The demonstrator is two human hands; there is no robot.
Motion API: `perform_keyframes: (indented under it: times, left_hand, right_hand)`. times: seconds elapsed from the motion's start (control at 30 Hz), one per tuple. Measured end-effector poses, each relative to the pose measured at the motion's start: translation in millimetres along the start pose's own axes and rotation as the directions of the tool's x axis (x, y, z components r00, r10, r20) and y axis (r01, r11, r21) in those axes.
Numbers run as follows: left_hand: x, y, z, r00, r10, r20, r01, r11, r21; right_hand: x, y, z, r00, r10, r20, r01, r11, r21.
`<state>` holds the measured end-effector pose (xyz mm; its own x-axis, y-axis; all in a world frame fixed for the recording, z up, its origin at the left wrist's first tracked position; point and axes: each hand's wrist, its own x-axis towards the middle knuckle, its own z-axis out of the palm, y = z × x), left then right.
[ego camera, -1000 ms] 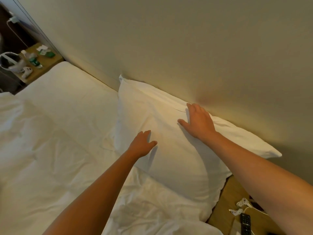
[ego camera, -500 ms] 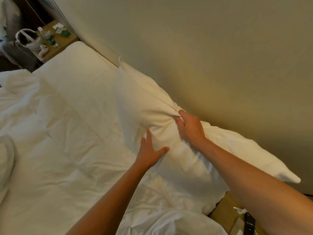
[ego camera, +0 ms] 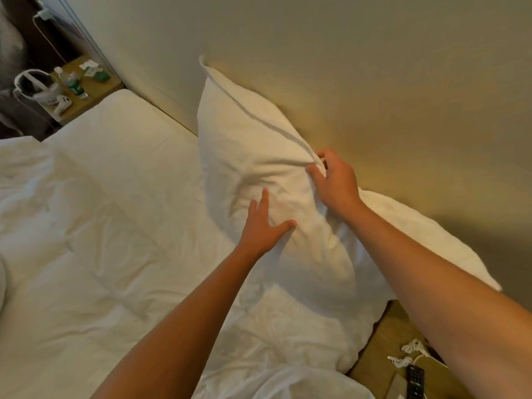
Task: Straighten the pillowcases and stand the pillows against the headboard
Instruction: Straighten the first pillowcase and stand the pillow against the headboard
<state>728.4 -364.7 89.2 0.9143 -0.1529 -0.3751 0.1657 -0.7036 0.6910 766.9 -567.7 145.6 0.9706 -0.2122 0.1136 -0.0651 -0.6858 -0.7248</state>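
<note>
The right hand [ego camera: 335, 182] pinches a fold of the pillowcase at the top edge of the pillow [ego camera: 259, 156], while the left hand [ego camera: 263, 226] lies spread and flat against the pillow's front face. The pillow stands tilted on the bed [ego camera: 115, 211], its back touching the headboard [ego camera: 374, 82], with one corner up high and the other trailing off toward the right. To finish well, the pinching hand should draw the cloth taut along the seam while the flat palm sweeps the creases downward (the middle looks quite rumpled). Nothing blocks the headboard itself. The crumpled duvet [ego camera: 273, 341] bunches at the pillow's foot, and a bedside table [ego camera: 385, 355] with a remote [ego camera: 414, 381] sits just beside it.
</note>
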Motion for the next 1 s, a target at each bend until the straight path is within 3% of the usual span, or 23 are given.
perform_keyframes:
  times: [0.07, 0.17, 0.3, 0.4, 0.53, 0.67, 0.83, 1.0]
  left_hand:
    - [2, 5, 18, 0.996, -0.019, 0.084, 0.015, 0.999, 0.041]
    - [-2, -1, 38, 0.993, -0.052, 0.107, 0.040, 0.993, 0.107]
    - [-1, -6, 42, 0.996, -0.018, 0.084, 0.006, 0.988, 0.152]
    - [-5, 0, 47, 0.996, -0.034, 0.084, 0.019, 0.984, 0.178]
    - [-17, -1, 49, 0.996, -0.027, 0.091, 0.011, 0.985, 0.172]
    - [-31, 1, 47, 0.998, -0.008, 0.064, -0.005, 0.980, 0.200]
    - [-57, -1, 38, 0.999, -0.042, -0.026, 0.045, 0.991, 0.126]
    - [-92, -25, 17, 0.998, -0.047, -0.031, 0.049, 0.996, 0.078]
  right_hand:
    - [-3, 18, -6, 0.992, 0.050, 0.113, -0.022, 0.973, -0.231]
    - [-40, 45, -19, 0.981, 0.110, 0.163, -0.022, 0.885, -0.466]
    - [-99, 74, -32, 0.967, 0.193, 0.165, -0.065, 0.816, -0.574]
    - [-120, 77, -28, 0.971, 0.117, 0.209, 0.033, 0.799, -0.600]
    - [-118, 76, -25, 0.956, 0.016, 0.292, 0.130, 0.870, -0.475]
    - [-111, 65, -40, 0.959, -0.105, 0.265, 0.166, 0.961, -0.220]
    - [-115, 36, -43, 0.924, -0.245, 0.293, 0.285, 0.953, -0.101]
    - [-119, -9, -30, 0.889, -0.371, 0.268, 0.391, 0.920, -0.022]
